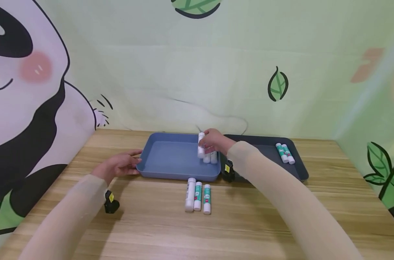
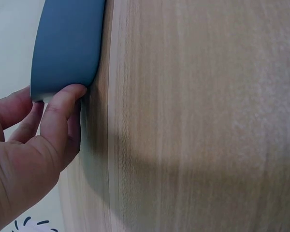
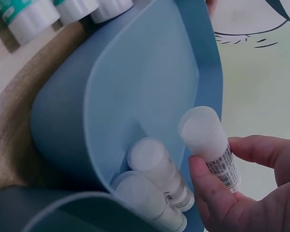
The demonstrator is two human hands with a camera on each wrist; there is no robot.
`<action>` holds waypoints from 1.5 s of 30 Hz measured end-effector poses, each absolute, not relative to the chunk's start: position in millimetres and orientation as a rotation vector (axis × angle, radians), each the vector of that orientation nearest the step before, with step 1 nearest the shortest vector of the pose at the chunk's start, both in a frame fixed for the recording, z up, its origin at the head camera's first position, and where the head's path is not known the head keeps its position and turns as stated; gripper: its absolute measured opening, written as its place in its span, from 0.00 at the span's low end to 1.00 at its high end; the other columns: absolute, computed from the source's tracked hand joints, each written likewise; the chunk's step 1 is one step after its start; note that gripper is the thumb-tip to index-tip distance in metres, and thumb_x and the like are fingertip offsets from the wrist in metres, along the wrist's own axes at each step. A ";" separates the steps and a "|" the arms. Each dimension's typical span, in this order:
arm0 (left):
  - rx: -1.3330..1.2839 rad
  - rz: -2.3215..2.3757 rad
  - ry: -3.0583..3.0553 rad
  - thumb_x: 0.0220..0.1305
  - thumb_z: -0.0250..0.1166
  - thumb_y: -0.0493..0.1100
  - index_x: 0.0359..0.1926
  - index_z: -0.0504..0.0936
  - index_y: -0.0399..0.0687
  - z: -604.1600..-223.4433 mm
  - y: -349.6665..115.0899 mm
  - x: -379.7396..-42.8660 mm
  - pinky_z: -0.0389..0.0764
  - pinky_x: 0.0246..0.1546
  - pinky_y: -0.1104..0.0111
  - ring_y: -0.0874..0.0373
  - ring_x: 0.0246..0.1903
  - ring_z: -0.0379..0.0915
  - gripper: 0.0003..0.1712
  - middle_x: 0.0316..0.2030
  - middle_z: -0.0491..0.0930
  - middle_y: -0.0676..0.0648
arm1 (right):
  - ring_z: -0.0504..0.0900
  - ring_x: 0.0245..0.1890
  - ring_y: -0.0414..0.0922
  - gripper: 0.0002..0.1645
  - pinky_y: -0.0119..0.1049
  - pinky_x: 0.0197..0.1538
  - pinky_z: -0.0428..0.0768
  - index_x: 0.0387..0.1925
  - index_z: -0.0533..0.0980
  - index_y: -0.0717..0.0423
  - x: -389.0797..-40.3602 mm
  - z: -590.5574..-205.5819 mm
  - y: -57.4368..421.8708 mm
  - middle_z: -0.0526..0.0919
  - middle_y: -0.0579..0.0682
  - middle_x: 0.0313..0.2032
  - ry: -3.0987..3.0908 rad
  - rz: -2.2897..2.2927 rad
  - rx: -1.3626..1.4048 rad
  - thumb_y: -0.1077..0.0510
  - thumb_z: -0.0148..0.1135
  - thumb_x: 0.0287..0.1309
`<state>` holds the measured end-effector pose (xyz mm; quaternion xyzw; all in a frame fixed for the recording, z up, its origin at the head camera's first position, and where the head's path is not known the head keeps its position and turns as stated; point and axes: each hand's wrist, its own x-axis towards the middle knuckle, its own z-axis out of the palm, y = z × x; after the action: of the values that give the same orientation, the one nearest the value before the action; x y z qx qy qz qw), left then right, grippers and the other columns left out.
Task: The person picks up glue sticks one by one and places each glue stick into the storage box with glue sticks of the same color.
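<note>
My right hand (image 1: 216, 140) pinches a white glue stick (image 3: 205, 135) between thumb and fingers, over the right end of the blue tray (image 1: 170, 155). Its barcode shows in the right wrist view. Just beside it, two white glue sticks (image 3: 152, 157) lie side by side in the tray, against its right end. At the tray's left end, my left hand (image 1: 123, 164) holds the outer wall with bent fingers; in the left wrist view its fingertips touch the rim and the lower corner of the blue tray (image 2: 67, 48).
A black tray (image 1: 266, 142) adjoins the blue one on the right, with two green-labelled glue sticks (image 1: 285, 153) in it. In front of the blue tray lie a larger white glue stick (image 1: 190, 195) and two green-labelled glue sticks (image 1: 207, 199). A printed wall cloth hangs behind the table.
</note>
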<state>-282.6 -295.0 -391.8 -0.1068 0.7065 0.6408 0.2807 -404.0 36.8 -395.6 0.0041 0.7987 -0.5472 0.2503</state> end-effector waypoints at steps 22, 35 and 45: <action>-0.312 1.693 1.884 0.80 0.48 0.37 0.83 0.36 0.53 -395.2 -295.7 -285.5 0.82 0.46 0.71 0.60 0.49 0.69 0.41 0.65 0.60 0.41 | 0.70 0.39 0.45 0.30 0.41 0.54 0.87 0.64 0.69 0.71 -364.4 -372.4 27.5 0.72 0.58 0.56 2.417 -1.215 -0.016 0.67 0.64 0.61; -0.307 1.699 1.882 0.80 0.49 0.37 0.83 0.36 0.52 -391.2 -294.0 -286.4 0.84 0.45 0.71 0.63 0.46 0.72 0.42 0.63 0.62 0.41 | 0.72 0.15 0.40 0.09 0.28 0.22 0.73 0.27 0.73 0.59 -374.7 -381.4 26.8 0.72 0.51 0.31 2.680 -0.928 -0.101 0.63 0.65 0.59; -0.339 1.691 1.881 0.80 0.49 0.37 0.83 0.37 0.53 -389.8 -292.6 -284.7 0.84 0.45 0.71 0.62 0.45 0.72 0.42 0.63 0.61 0.40 | 0.75 0.26 0.42 0.07 0.33 0.30 0.81 0.33 0.73 0.62 -368.5 -374.6 33.4 0.72 0.50 0.35 2.610 -1.081 -0.108 0.64 0.65 0.62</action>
<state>-284.7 -292.6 -389.8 -0.1269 0.7054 0.6339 0.2906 -368.5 33.4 -374.6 -0.0378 0.9118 -0.3778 0.1565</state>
